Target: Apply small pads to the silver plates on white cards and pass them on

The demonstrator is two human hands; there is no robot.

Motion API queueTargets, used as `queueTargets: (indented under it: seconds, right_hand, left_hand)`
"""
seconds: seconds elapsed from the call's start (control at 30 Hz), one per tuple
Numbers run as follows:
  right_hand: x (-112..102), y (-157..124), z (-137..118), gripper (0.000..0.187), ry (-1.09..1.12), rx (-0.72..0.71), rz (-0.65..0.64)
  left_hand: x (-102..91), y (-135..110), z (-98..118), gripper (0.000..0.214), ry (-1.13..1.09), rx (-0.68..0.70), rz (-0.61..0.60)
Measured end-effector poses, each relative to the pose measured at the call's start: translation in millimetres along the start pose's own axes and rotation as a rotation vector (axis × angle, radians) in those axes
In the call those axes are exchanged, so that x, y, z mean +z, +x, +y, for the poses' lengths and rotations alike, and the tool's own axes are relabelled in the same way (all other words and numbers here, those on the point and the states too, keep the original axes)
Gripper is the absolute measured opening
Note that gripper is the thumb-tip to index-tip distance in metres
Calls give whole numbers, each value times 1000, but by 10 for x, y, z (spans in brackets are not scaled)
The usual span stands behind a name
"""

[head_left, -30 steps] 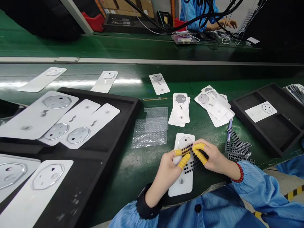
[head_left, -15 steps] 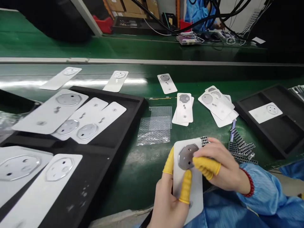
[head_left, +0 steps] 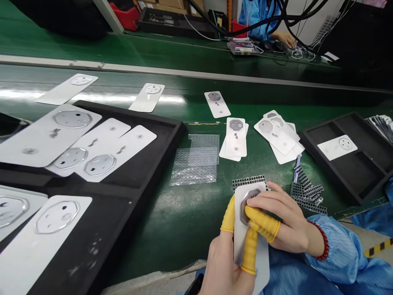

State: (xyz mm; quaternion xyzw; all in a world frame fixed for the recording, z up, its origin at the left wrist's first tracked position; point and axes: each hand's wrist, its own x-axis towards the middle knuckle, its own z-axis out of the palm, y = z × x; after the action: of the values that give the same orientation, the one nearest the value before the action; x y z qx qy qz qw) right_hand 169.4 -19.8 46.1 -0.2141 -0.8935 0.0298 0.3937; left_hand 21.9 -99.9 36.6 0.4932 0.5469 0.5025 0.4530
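Observation:
My left hand [head_left: 225, 258] grips a white rounded panel [head_left: 260, 262] by its edges, tilted slightly, near the front edge of the bench. Yellow finger cots cover its thumb and index finger. The panel carries a grey octagonal inset with small holes, partly hidden by fingers. Over that inset, my right hand [head_left: 285, 221] presses its cot-covered fingertips together; anything between them is too small to make out. Just beyond the panel's top edge lies a strip of black dots [head_left: 248, 180]. More dotted strips [head_left: 307, 192] lie in a heap right of my right hand.
A black tray [head_left: 123, 205] with several white panels fills the left. Clear bubble wrap [head_left: 193, 168] lies mid-bench. Behind it are stacked panels [head_left: 236, 139] and a fanned pile [head_left: 276, 135]. A second black tray [head_left: 368, 172] stands right. A co-worker's hand [head_left: 285, 39] is across the line.
Both hands and the held panel have shifted slightly right in view. The right fingertips have moved across the inset, near the left thumb. More of the dotted strip shows behind the panel.

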Motion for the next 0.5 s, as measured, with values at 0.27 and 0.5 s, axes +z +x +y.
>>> queueTargets:
  seconds: [0.27,0.5]
  right_hand:
    - [-45,-143,-41,27,-100,-57,-100]
    - [34,-218,4,29,109,28,-224]
  left_hand:
    - [-14,-97,-77,60,47,-200,26]
    - [-9,-50,-168,53,-69,-382,26]
